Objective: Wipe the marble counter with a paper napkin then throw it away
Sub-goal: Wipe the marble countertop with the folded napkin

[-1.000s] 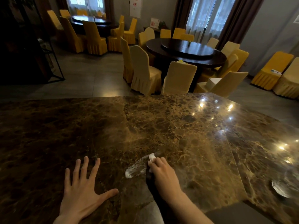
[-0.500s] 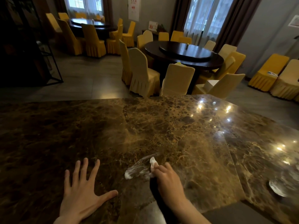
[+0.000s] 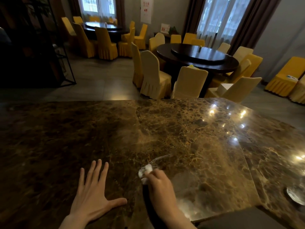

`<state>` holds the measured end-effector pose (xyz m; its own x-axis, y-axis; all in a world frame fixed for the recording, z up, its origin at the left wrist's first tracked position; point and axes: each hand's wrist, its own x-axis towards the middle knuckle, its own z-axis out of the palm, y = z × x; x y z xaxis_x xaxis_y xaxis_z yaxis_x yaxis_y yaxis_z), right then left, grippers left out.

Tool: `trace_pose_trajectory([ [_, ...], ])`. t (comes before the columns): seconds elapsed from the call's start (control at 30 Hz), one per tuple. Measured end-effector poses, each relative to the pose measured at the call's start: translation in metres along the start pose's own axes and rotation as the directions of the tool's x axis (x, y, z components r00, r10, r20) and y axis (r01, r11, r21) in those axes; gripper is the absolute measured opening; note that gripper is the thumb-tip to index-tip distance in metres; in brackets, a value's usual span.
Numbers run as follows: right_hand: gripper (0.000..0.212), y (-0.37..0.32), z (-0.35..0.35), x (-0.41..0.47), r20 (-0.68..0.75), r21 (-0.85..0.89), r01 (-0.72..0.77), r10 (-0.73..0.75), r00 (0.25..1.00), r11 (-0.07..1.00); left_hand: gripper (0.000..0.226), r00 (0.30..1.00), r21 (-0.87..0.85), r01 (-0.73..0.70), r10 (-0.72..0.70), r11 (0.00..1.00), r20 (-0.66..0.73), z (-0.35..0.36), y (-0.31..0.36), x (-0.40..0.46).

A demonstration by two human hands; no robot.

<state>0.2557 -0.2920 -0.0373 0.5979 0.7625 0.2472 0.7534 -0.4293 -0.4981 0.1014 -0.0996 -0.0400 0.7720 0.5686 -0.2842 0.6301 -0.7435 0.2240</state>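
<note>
A wide brown marble counter fills the lower half of the head view. My right hand presses a crumpled white paper napkin onto the marble near the front edge; the napkin sticks out past my fingertips. A thin pale smear curves on the marble just beyond the napkin. My left hand lies flat on the counter to the left, fingers spread, holding nothing.
A shallow glass dish sits at the counter's right edge. Beyond the counter are a round dark dining table ringed by yellow covered chairs, a second table at the back left, and a dark metal rack.
My right hand has swept the napkin a little to the left over the white smear, most of which is gone. My left hand has stayed flat in place.
</note>
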Motion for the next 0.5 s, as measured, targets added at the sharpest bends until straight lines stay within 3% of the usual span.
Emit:
trace_pose_trajectory([
  [0.07, 0.016, -0.015, 0.012, -0.001, 0.031, -0.012, 0.103, -0.103, 0.994, 0.995, 0.154, 1.000, 0.031, 0.011, -0.010, 0.999, -0.013, 0.001, 0.002, 0.000],
  [0.13, 0.008, -0.012, 0.015, 0.006, 0.051, -0.029, 0.088, -0.087, 0.995, 0.996, 0.153, 1.000, 0.035, 0.009, -0.008, 0.999, -0.019, 0.003, 0.000, 0.000],
  [0.27, 0.011, 0.025, -0.013, 0.032, -0.078, -0.086, -0.203, 0.196, 0.977, 0.975, 0.153, 1.000, 0.028, 0.007, -0.007, 1.000, -0.011, 0.005, 0.000, 0.001],
  [0.33, 0.013, 0.033, -0.023, 0.044, -0.136, -0.083, -0.282, 0.269, 0.953, 0.956, 0.154, 1.000, 0.029, 0.007, -0.006, 1.000, -0.018, 0.006, 0.001, 0.001],
  [0.5, 0.011, 0.007, -0.006, 0.018, 0.010, -0.015, -0.084, 0.084, 0.996, 0.996, 0.154, 1.000, 0.038, 0.010, -0.009, 0.999, -0.018, 0.007, -0.002, 0.002],
])
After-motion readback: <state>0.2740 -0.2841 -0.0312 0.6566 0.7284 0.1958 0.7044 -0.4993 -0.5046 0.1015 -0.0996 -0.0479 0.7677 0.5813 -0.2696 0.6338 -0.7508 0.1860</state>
